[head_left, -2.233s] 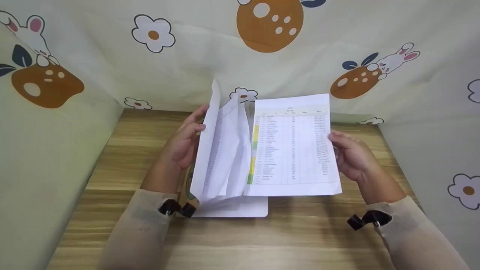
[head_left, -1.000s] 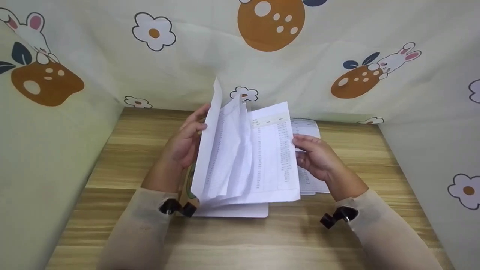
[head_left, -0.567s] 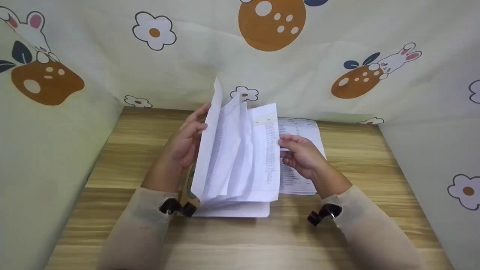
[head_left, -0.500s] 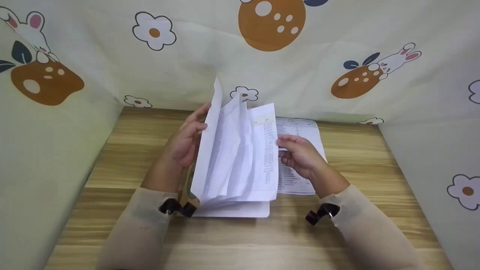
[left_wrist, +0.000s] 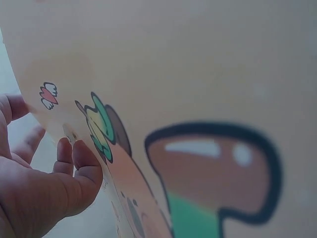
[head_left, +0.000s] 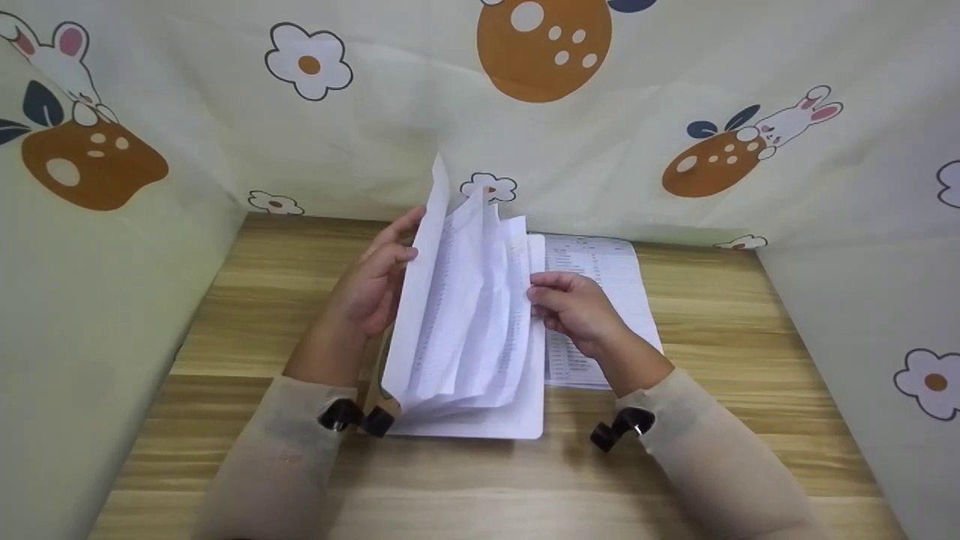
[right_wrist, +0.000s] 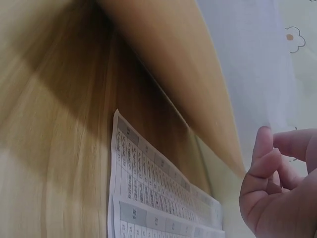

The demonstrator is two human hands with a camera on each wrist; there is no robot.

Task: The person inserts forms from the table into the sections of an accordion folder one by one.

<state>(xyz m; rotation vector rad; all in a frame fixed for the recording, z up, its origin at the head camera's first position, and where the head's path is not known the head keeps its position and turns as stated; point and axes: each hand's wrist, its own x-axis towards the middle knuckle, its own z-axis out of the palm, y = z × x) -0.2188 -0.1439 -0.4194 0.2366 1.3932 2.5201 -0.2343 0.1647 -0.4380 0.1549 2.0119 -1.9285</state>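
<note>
A tan folder with a cartoon print stands part open on the table in the head view, its white inner cover (head_left: 529, 420) lying low with a rounded corner. My left hand (head_left: 375, 281) grips the raised front cover (head_left: 420, 300) at its outer edge. The left wrist view shows the printed outside of that cover (left_wrist: 208, 74), with the fingers curled at its edge. Several white printed sheets (head_left: 469, 322) fan out inside the folder. My right hand (head_left: 574, 307) pinches the right edge of the outermost sheet (head_left: 516, 315) between thumb and fingers.
A stack of sheets with printed tables (head_left: 600, 300) lies on the wooden table (head_left: 720, 450), partly beneath the right hand and beside the folder. A patterned cloth (head_left: 405, 97) hangs behind the table and along both sides.
My right hand has moved left with the pinched sheet, bringing it from flat facing view to edge-on near the folder. The stack of sheets at right has come into sight. The left hand stays nearly still.
</note>
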